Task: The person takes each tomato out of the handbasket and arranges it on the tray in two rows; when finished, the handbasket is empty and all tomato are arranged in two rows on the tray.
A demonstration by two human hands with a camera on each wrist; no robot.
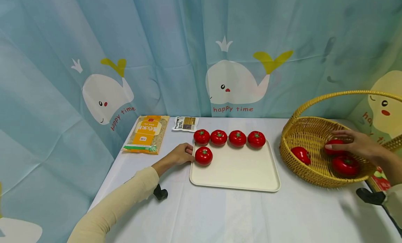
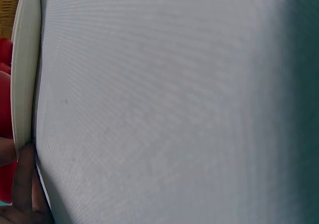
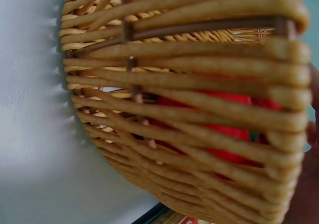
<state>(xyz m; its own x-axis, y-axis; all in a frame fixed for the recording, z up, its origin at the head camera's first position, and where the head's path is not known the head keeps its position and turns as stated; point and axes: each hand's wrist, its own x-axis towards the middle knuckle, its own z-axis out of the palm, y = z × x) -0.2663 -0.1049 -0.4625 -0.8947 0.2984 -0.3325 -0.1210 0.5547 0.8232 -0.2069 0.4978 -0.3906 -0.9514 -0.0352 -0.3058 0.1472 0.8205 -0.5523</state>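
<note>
Lifting cleanly likely means raising the tomato (image 1: pixel 335 142), pinched by the right hand (image 1: pixel 361 144) inside the basket (image 1: pixel 290 161) at three o'clock from the tray (image 1: pixel 245 169), straight up; the left hand (image 1: pixel 181 154) pinches the tray's nine-o'clock edge.

Glossy smooth tomatoes (image 1: pixel 237 138), woven wicker basket (image 1: pixel 292 168), smooth matt tray (image 1: pixel 238 169), cloth curtain (image 1: pixel 176 44).

Orange-edged bag (image 1: pixel 147 135) beside small white packet (image 1: pixel 185 124), whale-print curtain (image 1: pixel 176 37) behind.
</note>
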